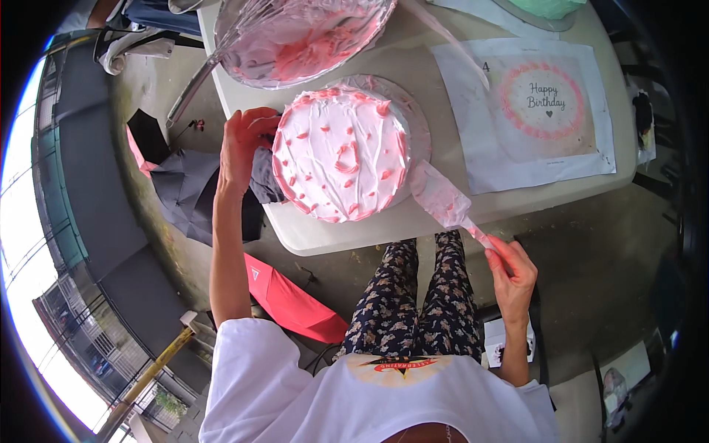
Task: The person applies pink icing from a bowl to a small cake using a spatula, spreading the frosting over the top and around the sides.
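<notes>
A round cake (341, 156) with white frosting and pink dabs and edging stands near the table's front left corner. It rests on a foil-like round board (419, 133), partly hidden under it. My right hand (515, 272) is closed around the thin handle of a spatula (442, 196). Pink and white frosting coats its wide blade, which is beside the cake's lower right side. At the cake's left side is my left hand (244, 144), fingers bent but apart, their tips close to the cake's edge and partly hard to see. Dark cloth (266, 177) hangs just below that hand.
Behind the cake, a large bowl (314, 55) smeared with pink frosting holds a whisk (193, 90). A printed sheet (476, 148) with a cake picture lies at the right. A frosting-smeared strip (450, 37) lies behind. Umbrellas (188, 188) are on the floor at left.
</notes>
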`<action>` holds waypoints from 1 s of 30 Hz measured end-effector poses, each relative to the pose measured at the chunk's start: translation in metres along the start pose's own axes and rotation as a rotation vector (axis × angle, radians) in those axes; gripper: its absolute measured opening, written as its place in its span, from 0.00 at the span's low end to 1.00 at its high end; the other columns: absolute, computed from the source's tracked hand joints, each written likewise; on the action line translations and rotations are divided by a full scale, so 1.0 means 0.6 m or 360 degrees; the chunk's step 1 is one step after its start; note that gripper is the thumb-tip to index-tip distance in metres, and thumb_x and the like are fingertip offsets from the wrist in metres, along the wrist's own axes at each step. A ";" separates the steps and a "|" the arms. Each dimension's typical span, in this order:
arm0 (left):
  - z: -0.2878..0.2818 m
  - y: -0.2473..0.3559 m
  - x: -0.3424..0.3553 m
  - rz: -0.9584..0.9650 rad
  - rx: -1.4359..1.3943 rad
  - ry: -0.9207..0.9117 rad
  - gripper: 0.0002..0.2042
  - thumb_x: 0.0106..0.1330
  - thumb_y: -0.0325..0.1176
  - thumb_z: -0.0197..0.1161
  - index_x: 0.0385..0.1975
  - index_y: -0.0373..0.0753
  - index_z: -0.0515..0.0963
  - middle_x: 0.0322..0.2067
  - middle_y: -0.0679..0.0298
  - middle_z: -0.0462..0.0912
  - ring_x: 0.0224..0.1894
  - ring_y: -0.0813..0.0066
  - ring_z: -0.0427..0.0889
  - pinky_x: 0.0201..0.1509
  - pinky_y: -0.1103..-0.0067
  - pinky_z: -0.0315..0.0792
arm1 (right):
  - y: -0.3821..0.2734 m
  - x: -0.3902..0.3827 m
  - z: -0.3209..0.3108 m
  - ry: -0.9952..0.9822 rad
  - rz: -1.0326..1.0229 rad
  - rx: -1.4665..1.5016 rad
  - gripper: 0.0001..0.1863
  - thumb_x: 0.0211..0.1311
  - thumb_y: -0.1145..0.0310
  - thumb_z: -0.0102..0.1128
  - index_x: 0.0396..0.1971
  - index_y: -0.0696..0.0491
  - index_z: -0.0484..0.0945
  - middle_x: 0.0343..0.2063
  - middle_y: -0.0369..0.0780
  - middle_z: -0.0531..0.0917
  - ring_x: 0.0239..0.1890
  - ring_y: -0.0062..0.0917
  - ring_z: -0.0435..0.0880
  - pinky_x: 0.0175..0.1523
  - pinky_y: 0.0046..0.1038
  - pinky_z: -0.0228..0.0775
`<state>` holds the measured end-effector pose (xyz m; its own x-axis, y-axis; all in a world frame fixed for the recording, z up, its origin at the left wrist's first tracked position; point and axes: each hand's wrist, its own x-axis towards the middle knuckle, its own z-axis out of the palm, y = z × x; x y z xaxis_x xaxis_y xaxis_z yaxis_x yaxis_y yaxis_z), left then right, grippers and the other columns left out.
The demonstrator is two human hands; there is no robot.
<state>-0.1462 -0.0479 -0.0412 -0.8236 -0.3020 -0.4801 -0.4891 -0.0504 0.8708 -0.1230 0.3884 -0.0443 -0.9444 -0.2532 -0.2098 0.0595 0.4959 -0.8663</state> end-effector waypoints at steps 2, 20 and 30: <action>0.007 0.003 -0.003 -0.0040 0.0028 -0.0020 0.28 0.65 0.54 0.35 0.43 0.34 0.72 0.39 0.58 0.80 0.38 0.73 0.75 0.43 0.78 0.63 | -0.003 0.001 -0.001 -0.0022 -0.0018 -0.0079 0.12 0.49 0.81 0.62 0.37 0.57 0.80 0.18 0.37 0.70 0.17 0.20 0.65 0.22 0.22 0.56; -0.054 0.026 0.026 -0.0330 -0.0119 -0.0043 0.22 0.68 0.46 0.39 0.52 0.36 0.68 0.48 0.63 0.75 0.51 0.71 0.73 0.58 0.74 0.62 | 0.004 0.020 -0.015 0.0032 -0.0098 -0.0052 0.12 0.47 0.80 0.64 0.35 0.56 0.80 0.22 0.39 0.77 0.19 0.28 0.75 0.23 0.26 0.64; -0.057 0.039 0.032 -0.0425 -0.0126 0.0019 0.18 0.68 0.45 0.43 0.48 0.39 0.70 0.51 0.65 0.72 0.55 0.70 0.68 0.61 0.72 0.57 | -0.025 0.008 -0.041 0.0023 -0.0128 0.0078 0.14 0.44 0.81 0.64 0.35 0.56 0.81 0.19 0.37 0.74 0.16 0.24 0.72 0.21 0.24 0.62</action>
<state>-0.1636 -0.0877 -0.0265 -0.6651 -0.2790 -0.6927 -0.6639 -0.2037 0.7195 -0.1365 0.4004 -0.0212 -0.9512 -0.2785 -0.1327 -0.0011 0.4331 -0.9013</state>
